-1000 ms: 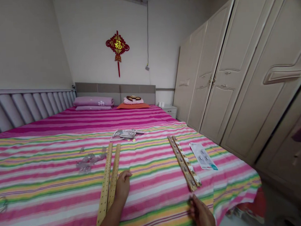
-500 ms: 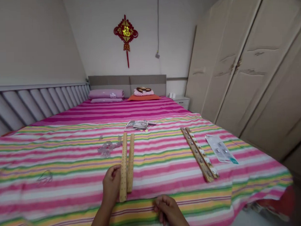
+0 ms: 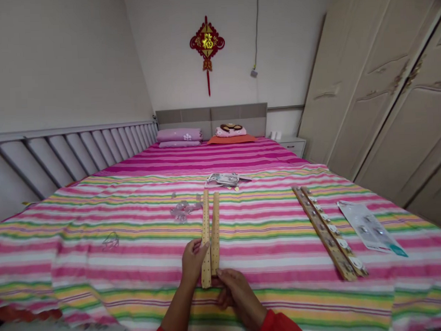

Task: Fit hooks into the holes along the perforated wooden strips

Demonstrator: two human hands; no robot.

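Two light wooden strips (image 3: 210, 233) with rows of small holes lie side by side on the striped bedcover (image 3: 266, 231), running away from me. My left hand (image 3: 192, 263) grips the near end of the left strip from its left side. My right hand (image 3: 236, 293) is closed on the near end of the right strip. A second pair of darker wooden strips (image 3: 327, 231) with white round fittings along them lies to the right, untouched.
A plastic packet (image 3: 370, 228) with round parts lies right of the darker strips. Clear plastic bits (image 3: 184, 210) and an opened wrapper (image 3: 226, 180) lie past the light strips. Pillows (image 3: 179, 135) sit at the headboard. A cream wardrobe (image 3: 384, 92) stands along the right.
My view swung to the left. My right hand came over from near the darker strips to the near end of the light strips. My left hand shifted from their right side to their left.
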